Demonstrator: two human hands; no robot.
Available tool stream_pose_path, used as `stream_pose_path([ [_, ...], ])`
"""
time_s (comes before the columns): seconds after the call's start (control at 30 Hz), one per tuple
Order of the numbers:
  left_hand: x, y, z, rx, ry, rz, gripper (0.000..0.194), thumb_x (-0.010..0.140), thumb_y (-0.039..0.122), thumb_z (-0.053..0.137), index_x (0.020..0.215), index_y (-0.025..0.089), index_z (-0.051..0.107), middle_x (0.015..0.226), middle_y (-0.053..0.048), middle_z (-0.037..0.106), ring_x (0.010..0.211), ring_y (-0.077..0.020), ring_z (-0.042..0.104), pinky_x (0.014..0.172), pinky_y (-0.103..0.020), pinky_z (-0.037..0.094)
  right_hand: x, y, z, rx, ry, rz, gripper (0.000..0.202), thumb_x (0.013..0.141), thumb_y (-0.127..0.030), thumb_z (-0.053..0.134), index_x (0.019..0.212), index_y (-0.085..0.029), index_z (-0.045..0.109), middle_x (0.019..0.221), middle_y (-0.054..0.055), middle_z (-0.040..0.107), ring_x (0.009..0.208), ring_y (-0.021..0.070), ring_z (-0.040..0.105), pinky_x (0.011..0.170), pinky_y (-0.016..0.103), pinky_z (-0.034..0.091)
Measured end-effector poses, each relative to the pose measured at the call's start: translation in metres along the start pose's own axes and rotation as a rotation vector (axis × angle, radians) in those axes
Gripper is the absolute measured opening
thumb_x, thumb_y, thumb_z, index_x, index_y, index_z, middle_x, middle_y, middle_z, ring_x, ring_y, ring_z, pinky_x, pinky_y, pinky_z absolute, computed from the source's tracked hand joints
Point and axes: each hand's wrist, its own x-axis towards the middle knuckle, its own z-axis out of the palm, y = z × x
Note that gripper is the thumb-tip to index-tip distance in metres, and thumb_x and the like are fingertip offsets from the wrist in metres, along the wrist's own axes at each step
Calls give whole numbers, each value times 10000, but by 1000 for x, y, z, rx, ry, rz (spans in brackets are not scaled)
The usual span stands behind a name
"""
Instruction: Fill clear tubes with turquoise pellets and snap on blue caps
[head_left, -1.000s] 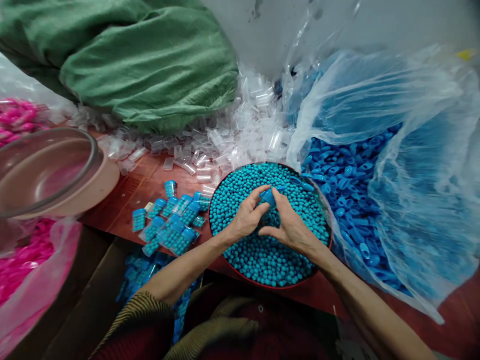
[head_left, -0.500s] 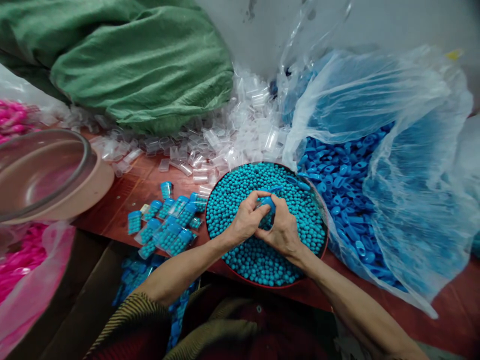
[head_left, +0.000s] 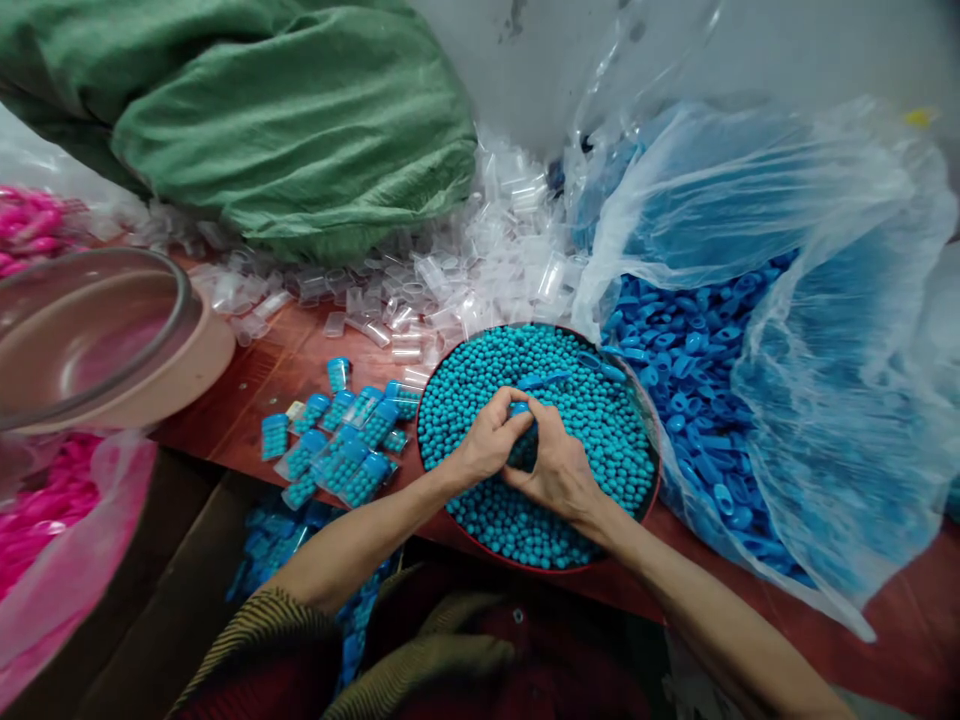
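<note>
Over a round red-rimmed tub (head_left: 659, 490) of turquoise beads (head_left: 495, 365), my two hands meet fingertip to fingertip. My left hand (head_left: 491, 437) is closed on a small bottle (head_left: 519, 409) with a blue cap, most of it hidden by the fingers. My right hand (head_left: 559, 465) grips the same bottle from the other side, thumb and forefinger curled around it. A few blue caps (head_left: 600, 366) lie on the beads behind the hands. Left of the tub, several clear bottles (head_left: 341, 460) filled with beads and capped in blue are heaped on the red table (head_left: 247, 385).
Empty clear bottles (head_left: 450, 285) are piled along the back, beside a large green cloth sack (head_left: 300, 130). An open plastic bag (head_left: 825, 400) of blue caps stands at right. Pale basins (head_left: 202, 355) and pink pieces (head_left: 60, 500) are at left. More filled bottles (head_left: 277, 545) lie below the table edge.
The fingers have closed further over the blue-capped bottle, hiding more of it. Both hands stay over the beads; the whole view has shifted slightly.
</note>
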Motion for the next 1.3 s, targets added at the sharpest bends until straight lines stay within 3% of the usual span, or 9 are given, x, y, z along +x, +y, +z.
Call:
stream_pose_path([
  [0.1, -7, 0, -9, 217, 53, 60, 147, 864, 303, 465, 936, 180, 501, 784, 18, 518, 716, -112, 482, 706, -236, 413, 2, -7, -4, -99, -91, -110, 780, 764, -410, 632, 1394, -141, 259, 1083, 159, 577, 805, 275, 639, 562, 364, 525],
  [0.2, -20, 5, -40, 471, 144, 58, 201, 874, 312, 445, 1014, 188, 517, 803, 9, 550, 744, -131, 506, 733, -255, 420, 13, -3, -17, -173, -200, -216, 674, 806, -425, 608, 1371, -169, 343, 1177, 154, 554, 919, 279, 618, 684, 383, 529],
  [0.37, -50, 4, -114, 953, 532, -9, 300, 883, 324, 409, 1105, 181, 551, 940, -56, 617, 852, -200, 560, 796, -322, 437, 32, 31, -29, -361, -74, -102, 378, 864, -326, 540, 1199, -154, 563, 1073, 152, 597, 982, 305, 553, 784, 425, 450],
  [0.47, -57, -8, -135, 1251, 631, -73, 334, 886, 283, 390, 1135, 164, 579, 1074, -119, 603, 999, -262, 542, 873, -380, 411, 39, 47, -21, -474, -56, -70, 348, 861, -301, 535, 1164, -139, 591, 1061, 153, 603, 989, 312, 527, 786, 423, 405],
  [0.63, -34, -34, -130, 1477, 356, -5, 337, 896, 232, 373, 1160, 201, 580, 1223, -108, 576, 1190, -289, 439, 959, -437, 324, 47, 54, -5, -532, -65, -117, 295, 873, -273, 501, 1119, -154, 611, 1081, 149, 609, 1017, 296, 500, 792, 395, 354],
  [0.77, -21, -40, -128, 1596, 130, -35, 335, 896, 189, 340, 1127, 207, 582, 1185, -108, 598, 1147, -304, 447, 943, -478, 294, 49, 59, -6, -578, -72, -121, 236, 891, -285, 469, 1002, -188, 653, 986, 115, 635, 941, 261, 510, 773, 362, 312],
  [1.07, -36, -30, -158, 1667, 213, -71, 270, 895, 280, 376, 914, 169, 621, 944, -133, 658, 1021, -310, 501, 978, -504, 256, 52, 71, -19, -693, -158, -58, 228, 896, -247, 453, 907, -182, 671, 845, 93, 670, 778, 232, 523, 730, 354, 250],
  [1.2, -12, -24, -156, 1640, 313, -187, 334, 901, 242, 298, 973, 132, 605, 949, -162, 657, 974, -297, 564, 892, -429, 353, 50, 71, -31, -681, -168, -40, 240, 912, -246, 433, 897, -175, 662, 826, 83, 668, 770, 217, 541, 726, 340, 267],
  [1.3, 19, -20, -149, 1402, 302, -295, 325, 884, 274, 346, 1029, 122, 594, 968, -193, 665, 945, -315, 605, 818, -405, 405, 44, 75, -44, -726, -152, -1, 252, 913, -235, 420, 832, -174, 651, 797, 84, 652, 780, 225, 548, 709, 339, 286],
])
